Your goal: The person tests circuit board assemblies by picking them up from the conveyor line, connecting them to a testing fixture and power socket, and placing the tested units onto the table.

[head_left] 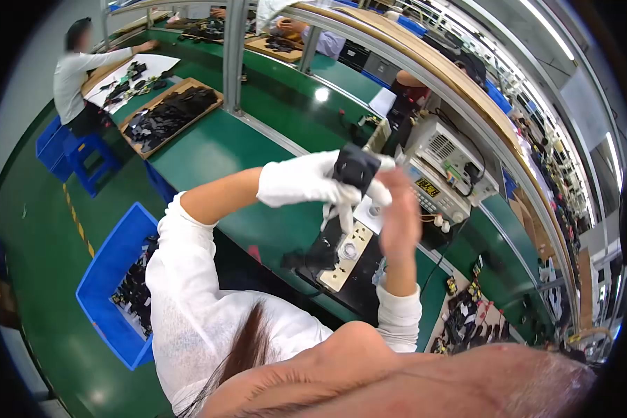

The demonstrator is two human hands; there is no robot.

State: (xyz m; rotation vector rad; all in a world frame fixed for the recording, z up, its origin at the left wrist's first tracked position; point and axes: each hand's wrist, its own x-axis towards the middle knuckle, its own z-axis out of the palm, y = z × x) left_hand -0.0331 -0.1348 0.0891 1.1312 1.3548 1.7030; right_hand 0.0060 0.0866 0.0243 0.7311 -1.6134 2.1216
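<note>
My left hand (306,181), in a white glove, is closed around a small black boxy part (356,167) and holds it up above the bench. My right hand (399,216) is bare and smeared by motion, close beside that part; whether its fingers touch it I cannot tell. Below the hands, a cream power strip (336,273) with a round white plug in it lies on a black area of the bench. Dark items (312,258) lie to the left of the strip.
A bench power supply (435,182) with a lit display stands to the right. Black parts lie at lower right (467,313), in a cardboard tray (219,97) and in a blue bin (94,282). A metal post (233,63) rises behind the bench. A co-worker (70,83) sits at far left.
</note>
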